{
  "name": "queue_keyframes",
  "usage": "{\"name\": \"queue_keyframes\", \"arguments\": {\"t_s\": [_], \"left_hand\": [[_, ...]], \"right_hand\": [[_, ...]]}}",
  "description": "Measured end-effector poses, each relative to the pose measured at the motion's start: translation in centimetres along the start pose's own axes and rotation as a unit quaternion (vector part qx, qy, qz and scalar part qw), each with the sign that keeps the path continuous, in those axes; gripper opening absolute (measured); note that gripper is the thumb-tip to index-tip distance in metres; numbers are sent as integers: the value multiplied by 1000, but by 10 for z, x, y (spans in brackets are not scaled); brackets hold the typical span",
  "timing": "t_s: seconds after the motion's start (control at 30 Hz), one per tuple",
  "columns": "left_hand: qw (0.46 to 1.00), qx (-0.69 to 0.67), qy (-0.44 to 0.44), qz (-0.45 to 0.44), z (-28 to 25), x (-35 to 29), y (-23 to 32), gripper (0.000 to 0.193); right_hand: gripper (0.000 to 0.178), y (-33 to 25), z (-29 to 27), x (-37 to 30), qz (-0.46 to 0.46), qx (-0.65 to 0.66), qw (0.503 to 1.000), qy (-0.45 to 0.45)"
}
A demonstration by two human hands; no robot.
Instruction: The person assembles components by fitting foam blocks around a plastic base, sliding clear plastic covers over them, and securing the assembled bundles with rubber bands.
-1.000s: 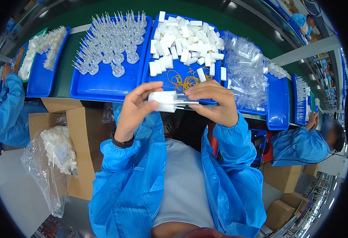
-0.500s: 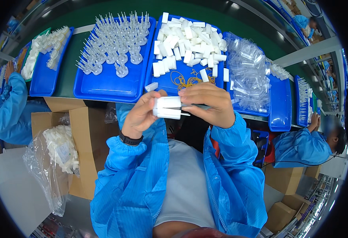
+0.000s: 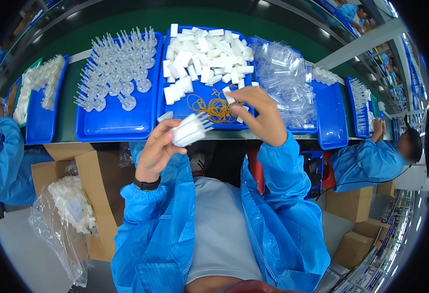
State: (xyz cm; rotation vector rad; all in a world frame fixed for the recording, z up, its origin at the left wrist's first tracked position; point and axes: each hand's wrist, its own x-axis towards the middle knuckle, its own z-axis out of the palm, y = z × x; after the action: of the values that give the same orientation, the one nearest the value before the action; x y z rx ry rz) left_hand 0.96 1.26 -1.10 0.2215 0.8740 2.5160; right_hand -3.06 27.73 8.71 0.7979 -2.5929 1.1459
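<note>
In my left hand [image 3: 158,146] is a white block assembly [image 3: 189,131], gripped between thumb and fingers. White blocks sit side by side on it, and several thin pale rods stick out of its right end. My right hand [image 3: 258,112] is over the front of the middle blue tray [image 3: 175,110], thumb and fingers apart. Its fingertips are beside a loose white block [image 3: 228,95]; whether they touch it I cannot tell. Tan rubber bands [image 3: 217,110] lie tangled just left of these fingers. A heap of white blocks [image 3: 204,49] fills the back of that tray.
To the left, a blue tray [image 3: 143,119] holds clear pronged bases [image 3: 121,68]. Clear plastic sleeves [image 3: 285,83] are piled in a tray to the right. An open carton [image 3: 99,195] with bagged white parts stands below left. Co-workers in blue sleeves [image 3: 366,163] sit on both sides.
My right hand has left the block assembly and moved over the tray's front. The assembly has tilted in my left hand, its rod ends now pointing up and right. The whole view has shifted slightly.
</note>
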Motion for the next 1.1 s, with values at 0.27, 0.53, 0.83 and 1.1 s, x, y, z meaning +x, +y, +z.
{"name": "queue_keyframes", "arguments": {"t_s": [0.27, 0.53, 0.83, 1.1], "left_hand": [[997, 34, 62, 30, 2, 0, 0, 24], [997, 48, 60, 32, 6, 0, 1, 26], [991, 92, 82, 47, 17, 1, 3, 36], [985, 143, 65, 67, 37, 2, 10, 44]], "right_hand": [[29, 58, -23, -13, 89, -333, 937, 53], [36, 86, -26, -17, 129, -417, 898, 57], [27, 89, -38, -10, 28, -334, 937, 96], [30, 0, -9, -6, 61, 229, 960, 147]]}}
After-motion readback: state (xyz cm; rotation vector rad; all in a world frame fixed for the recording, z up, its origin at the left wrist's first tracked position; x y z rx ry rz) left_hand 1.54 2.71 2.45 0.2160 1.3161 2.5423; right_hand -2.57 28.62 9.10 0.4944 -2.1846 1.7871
